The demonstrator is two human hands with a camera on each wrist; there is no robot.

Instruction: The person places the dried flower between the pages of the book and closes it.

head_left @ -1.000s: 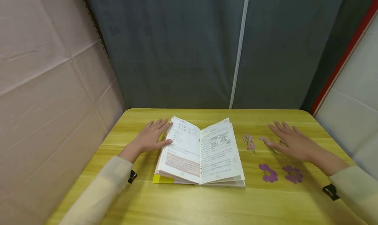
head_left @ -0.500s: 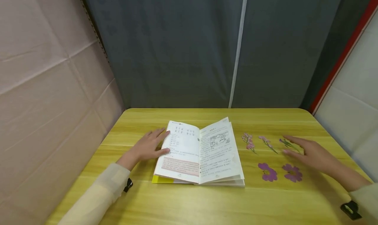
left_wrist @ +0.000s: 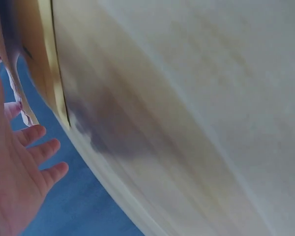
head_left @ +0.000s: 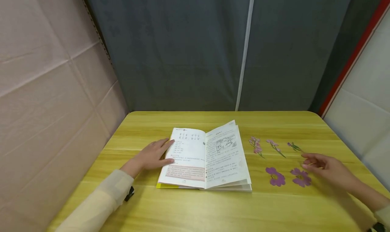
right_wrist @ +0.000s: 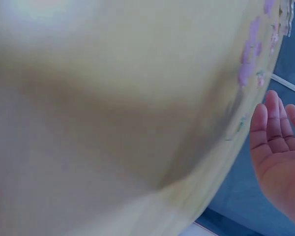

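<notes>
An open book (head_left: 220,157) lies on the table, with printed text on both pages and a line drawing on the right one. My left hand (head_left: 153,154) rests at the book's left edge, its fingertips and thumb on the left page. To the right of the book, my right hand (head_left: 327,167) is held with thumb and forefinger apart, beside the stem end of a small green sprig with a purple tip (head_left: 294,146). Whether the forefinger touches that stem cannot be told. Just left of the thumb lies a purple pressed flower (head_left: 301,178).
Another purple pressed flower (head_left: 275,177) lies to its left. Two pink flower sprigs, one nearer the book (head_left: 256,146) and one in the middle (head_left: 275,147), lie above. A dark curtain (head_left: 182,56) hangs behind the wooden table (head_left: 195,211), with a pale cloth wall (head_left: 45,107) at left.
My right hand has drawn right and nearer from above the sprigs, uncovering them, and its fingers have bent somewhat. My left hand has slid slightly nearer, and the left page lies flatter.
</notes>
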